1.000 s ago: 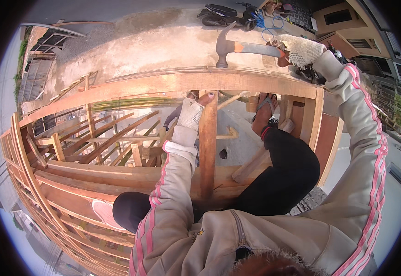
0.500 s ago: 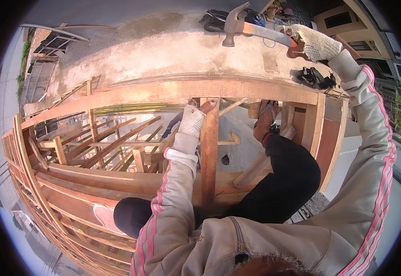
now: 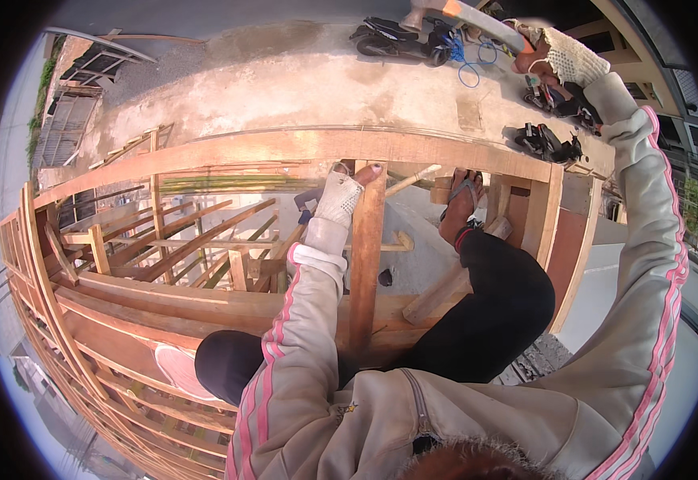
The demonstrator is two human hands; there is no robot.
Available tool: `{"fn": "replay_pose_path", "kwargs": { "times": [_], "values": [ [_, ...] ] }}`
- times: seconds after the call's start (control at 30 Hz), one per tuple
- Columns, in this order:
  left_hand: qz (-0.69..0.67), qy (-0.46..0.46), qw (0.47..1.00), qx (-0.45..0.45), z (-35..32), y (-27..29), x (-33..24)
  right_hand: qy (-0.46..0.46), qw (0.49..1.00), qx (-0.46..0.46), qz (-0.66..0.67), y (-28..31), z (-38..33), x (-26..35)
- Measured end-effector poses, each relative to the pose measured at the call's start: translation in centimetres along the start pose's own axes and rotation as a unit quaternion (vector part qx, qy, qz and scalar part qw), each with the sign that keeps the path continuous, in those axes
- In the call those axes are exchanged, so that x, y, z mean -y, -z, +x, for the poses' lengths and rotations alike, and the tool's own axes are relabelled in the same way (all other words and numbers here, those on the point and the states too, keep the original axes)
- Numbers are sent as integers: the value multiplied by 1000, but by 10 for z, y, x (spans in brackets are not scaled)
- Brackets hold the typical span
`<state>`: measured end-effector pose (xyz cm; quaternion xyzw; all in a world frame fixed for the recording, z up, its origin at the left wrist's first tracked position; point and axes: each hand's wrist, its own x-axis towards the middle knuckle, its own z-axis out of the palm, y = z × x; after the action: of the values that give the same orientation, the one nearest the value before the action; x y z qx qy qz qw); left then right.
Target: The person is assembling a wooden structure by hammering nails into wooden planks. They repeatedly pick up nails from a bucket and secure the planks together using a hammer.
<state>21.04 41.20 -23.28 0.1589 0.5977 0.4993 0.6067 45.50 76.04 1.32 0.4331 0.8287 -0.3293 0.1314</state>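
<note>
My left hand (image 3: 344, 197), in a white knit glove with bare fingertips, grips the upper end of a short wooden post (image 3: 366, 264). Its thumb lies on the post's face, and the other fingers are mostly hidden behind the wood. The post's top meets a long wooden beam (image 3: 285, 148) that runs across the view. Raised high at the upper right, my gloved right hand (image 3: 561, 56) is closed round the handle of a claw hammer (image 3: 485, 20). The hammer's metal head is partly cut off by the upper edge, well apart from the beam.
My sandalled foot (image 3: 461, 208) rests among the timbers right of the post. A wooden frame of rafters and battens (image 3: 149, 376) spreads to the left. Far below lie concrete ground (image 3: 285, 88) and parked motorbikes (image 3: 401, 42). Part of another person (image 3: 307, 208) shows beneath the frame.
My right hand has lifted the hammer higher, toward the upper edge. My left hand keeps its hold on the post, and the view has shifted slightly.
</note>
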Motion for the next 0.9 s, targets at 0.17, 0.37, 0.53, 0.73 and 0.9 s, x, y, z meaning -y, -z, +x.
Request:
{"fn": "replay_pose_path", "kwargs": {
  "times": [0.17,0.37,0.53,0.73,0.9],
  "values": [
    [-143,4,986,83,-1,12,22,-4,880,-292,374,37,31,9],
    [-169,11,977,131,-6,15,25,233,967,-65,-86,-82,27,-56],
    [-173,54,975,132,-1,13,22,-28,997,-73,18,44,12,-33],
    [-153,24,982,109,-5,12,22,-96,908,-230,336,-39,24,24],
    [-186,35,976,103,-8,12,13,-70,986,121,94,-82,-12,-6]
  ]
}}
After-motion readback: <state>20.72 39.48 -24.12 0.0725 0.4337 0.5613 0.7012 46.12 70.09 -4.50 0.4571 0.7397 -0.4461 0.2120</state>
